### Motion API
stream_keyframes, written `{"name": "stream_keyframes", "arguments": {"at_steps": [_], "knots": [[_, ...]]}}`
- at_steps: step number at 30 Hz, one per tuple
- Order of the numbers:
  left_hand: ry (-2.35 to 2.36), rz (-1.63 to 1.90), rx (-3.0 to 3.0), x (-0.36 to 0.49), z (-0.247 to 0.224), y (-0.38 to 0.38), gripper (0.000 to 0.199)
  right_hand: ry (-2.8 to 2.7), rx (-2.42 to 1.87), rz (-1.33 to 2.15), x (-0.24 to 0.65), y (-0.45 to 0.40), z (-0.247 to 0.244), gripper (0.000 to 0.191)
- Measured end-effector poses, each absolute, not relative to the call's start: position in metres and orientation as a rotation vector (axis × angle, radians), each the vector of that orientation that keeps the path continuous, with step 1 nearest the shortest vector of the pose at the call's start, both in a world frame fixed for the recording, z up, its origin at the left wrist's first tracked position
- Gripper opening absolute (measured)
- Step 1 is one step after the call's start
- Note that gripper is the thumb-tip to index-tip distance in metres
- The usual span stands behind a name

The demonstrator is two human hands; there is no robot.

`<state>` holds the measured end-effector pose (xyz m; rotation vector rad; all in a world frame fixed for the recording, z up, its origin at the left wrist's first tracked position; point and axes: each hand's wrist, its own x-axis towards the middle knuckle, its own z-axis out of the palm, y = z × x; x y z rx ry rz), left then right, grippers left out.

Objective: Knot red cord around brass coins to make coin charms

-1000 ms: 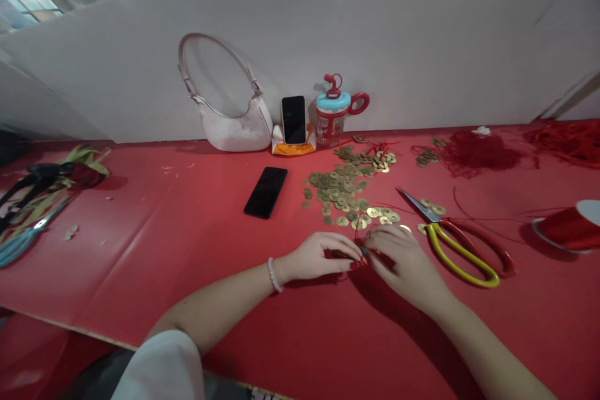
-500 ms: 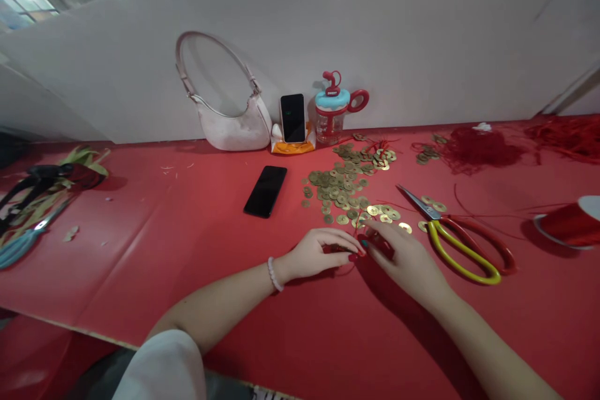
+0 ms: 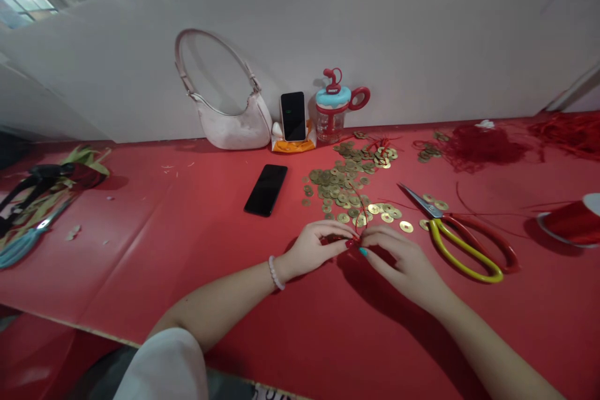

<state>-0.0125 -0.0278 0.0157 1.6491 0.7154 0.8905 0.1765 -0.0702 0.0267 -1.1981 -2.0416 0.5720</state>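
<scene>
pinching a thin red cord narrowly between thumb and fingers of the left hand — right at the tips. holding the right hand curved just beside, toward three o'clock, with thumb and forefinger a little apart; cannot tell whether gripping the cord as well. seen between both hands, looping from the fingertips up toward twelve o'clock, across the nearest brass-coloured coins.

should handle as very light and limp, with a slight spring in the loop; probably tough against pulling, yet easy to lose between smooth fingertips. best gripped right beside the pinch, or partway up the loop, with soft pads rather than nails.

expect thin, stiff, hard handling from the coins; likely slippery on the red tabletop, so better lifted by the rim.

see scissors at three o'clock, points toward ten — likely heavier, best taken by the handles. note a spool farther out, also at three o'clock.
</scene>
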Motion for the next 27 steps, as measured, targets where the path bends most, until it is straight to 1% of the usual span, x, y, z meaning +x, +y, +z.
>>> {"name": "stream_keyframes", "arguments": {"at_steps": [5,16,20,27], "knots": [[0.864,1.023,1.619,-0.0120,0.0111,-0.0253,0.016,-2.094,-1.246,0.535,0.1779,-0.0700,0.0295,0.012],[0.863,0.994,1.711,-0.0130,0.0130,-0.0271,0.014,-2.150,-1.305,0.538,0.1773,-0.0707,0.0324,0.013],[0.819,0.955,1.722,-0.0119,0.0151,-0.0273,0.015,-2.115,-1.255,0.551,0.1805,-0.0697,0.0312,0.018],[0.765,0.925,1.789,-0.0113,0.0105,-0.0303,0.013,-2.066,-1.185,0.463,0.1819,-0.0696,0.0254,0.028]]}}
